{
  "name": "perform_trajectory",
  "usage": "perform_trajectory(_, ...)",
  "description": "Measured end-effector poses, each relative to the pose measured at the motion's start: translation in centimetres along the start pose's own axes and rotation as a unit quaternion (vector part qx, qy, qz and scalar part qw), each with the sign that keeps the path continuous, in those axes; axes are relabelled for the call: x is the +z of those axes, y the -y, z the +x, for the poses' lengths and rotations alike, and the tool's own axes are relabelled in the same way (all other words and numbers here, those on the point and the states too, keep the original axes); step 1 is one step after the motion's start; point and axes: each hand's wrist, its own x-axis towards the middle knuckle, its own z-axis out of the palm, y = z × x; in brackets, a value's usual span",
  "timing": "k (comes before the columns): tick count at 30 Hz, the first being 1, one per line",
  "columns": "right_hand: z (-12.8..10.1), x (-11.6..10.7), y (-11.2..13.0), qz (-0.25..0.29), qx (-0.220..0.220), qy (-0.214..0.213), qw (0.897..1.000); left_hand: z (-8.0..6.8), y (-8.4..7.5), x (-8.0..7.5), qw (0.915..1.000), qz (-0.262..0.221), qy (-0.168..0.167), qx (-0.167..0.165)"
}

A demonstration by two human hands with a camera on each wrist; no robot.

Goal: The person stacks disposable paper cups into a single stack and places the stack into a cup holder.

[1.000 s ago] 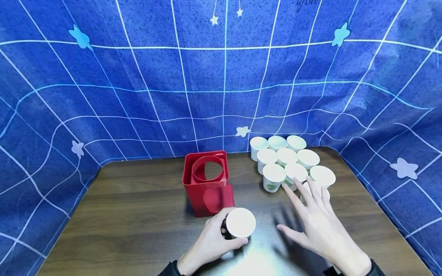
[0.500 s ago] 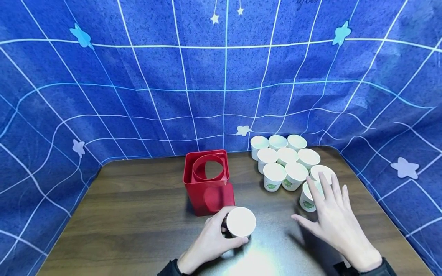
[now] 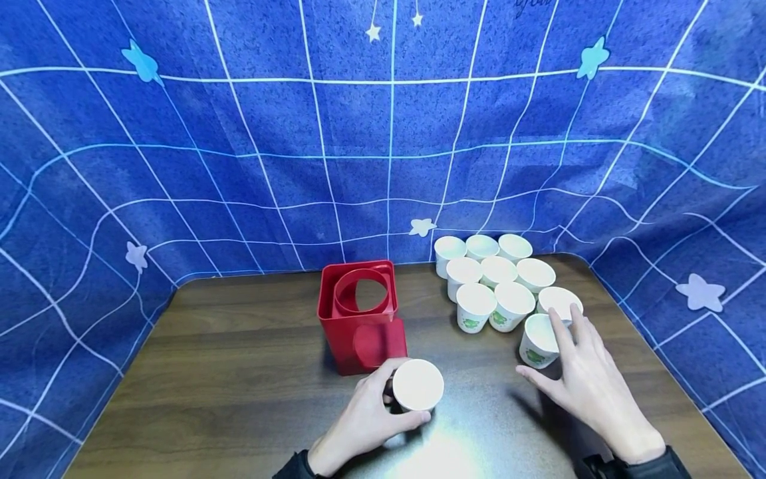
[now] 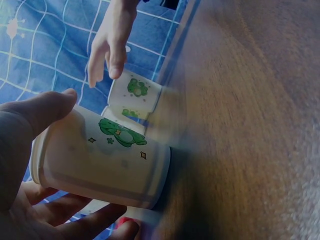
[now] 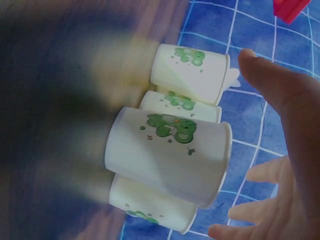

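Cups on table, one in each hand's reach

Left hand (image 3: pixel 365 419) grips a white paper cup (image 3: pixel 417 384) standing on the wooden table (image 3: pixel 239 372), just in front of the red box (image 3: pixel 361 319). We see thumb on one side and fingers curled round the other, so the cup sits between them.

Right hand (image 3: pixel 589 386) has fingers spread and fairly straight, reaching at a second cup (image 3: pixel 538 340). We see fingertips (image 3: pixel 559 326) over its rim on the far side, thumb low beside its base; firm contact we cannot tell. That cup stands at the near edge of the cup cluster (image 3: pixel 497 279) toward the table's far right corner.
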Motion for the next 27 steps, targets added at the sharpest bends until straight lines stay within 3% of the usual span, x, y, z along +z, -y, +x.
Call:
perform_trajectory(13,-0.5,0.3,0.1,0.017,0.104,0.028,0.994,0.2,0.0,-0.1,0.9999,-0.003,0.007,-0.01)
perform_trajectory(27,-0.4,1.3,-0.3,0.017,0.104,0.045,0.993,0.3,0.1,-0.1,0.9999,-0.008,0.006,-0.009)
